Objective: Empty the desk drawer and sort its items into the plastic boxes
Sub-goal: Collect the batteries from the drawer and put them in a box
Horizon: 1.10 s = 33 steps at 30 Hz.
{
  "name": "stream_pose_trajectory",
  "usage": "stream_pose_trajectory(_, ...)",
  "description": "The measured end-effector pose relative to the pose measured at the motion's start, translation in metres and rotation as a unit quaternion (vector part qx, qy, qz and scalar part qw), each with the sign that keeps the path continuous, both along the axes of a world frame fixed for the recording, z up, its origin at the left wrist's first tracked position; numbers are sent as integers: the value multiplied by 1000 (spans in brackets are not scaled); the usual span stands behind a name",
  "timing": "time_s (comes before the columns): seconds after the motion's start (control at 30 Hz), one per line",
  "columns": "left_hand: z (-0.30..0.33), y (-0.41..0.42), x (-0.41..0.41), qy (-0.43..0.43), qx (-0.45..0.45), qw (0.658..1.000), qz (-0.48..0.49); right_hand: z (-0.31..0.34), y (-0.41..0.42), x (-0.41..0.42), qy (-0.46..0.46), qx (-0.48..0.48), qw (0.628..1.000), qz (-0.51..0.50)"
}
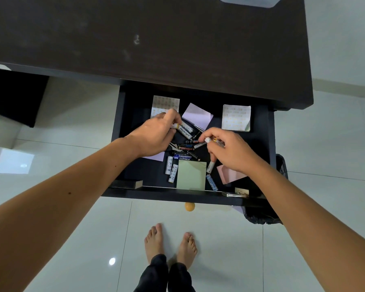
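The dark desk drawer (135, 98) stands pulled out, holding several loose batteries (184, 146) among paper pads. My left hand (156, 135) reaches into the drawer's middle and pinches a white battery (175, 126) by its end. My right hand (230, 150) grips a couple of batteries (210, 140) in its curled fingers, another sticking out below it (210, 166). A green sticky pad (191, 174), purple notes (197, 115), a pink note (230, 174) and two sticker sheets (236, 117) lie in the drawer. One clear plastic box (249, 1) shows at the desk's far edge.
The dark desk top (148, 36) spreads above the drawer. A black bin (268, 213) stands under the drawer's right corner. The drawer's round wooden knob (189, 206) faces me, with my bare feet (170, 245) on the glossy white tiles.
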<state>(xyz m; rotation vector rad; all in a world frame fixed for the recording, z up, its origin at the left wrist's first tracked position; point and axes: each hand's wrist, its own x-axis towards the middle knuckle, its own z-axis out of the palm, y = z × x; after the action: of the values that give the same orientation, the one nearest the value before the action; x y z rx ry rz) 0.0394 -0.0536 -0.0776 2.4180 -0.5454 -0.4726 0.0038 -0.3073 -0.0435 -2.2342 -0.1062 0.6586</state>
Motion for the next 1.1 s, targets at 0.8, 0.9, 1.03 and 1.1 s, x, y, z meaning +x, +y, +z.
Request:
stream_pose_trajectory(0.8,2,-3,3,-43,40,998,-1,-12,1,9,-69,-67,992,80)
stream_pose_trajectory(0.9,4,-1,6,-16,28,999,11,-12,7,12,-65,-74,993,63)
stream_pose_trajectory(1.03,4,0,9,-28,-19,999,3,-16,16,14,-88,-106,989,49)
stream_pose_trajectory(1.1,2,-1,9,-19,-38,999,9,-20,18,16,-86,-119,988,52)
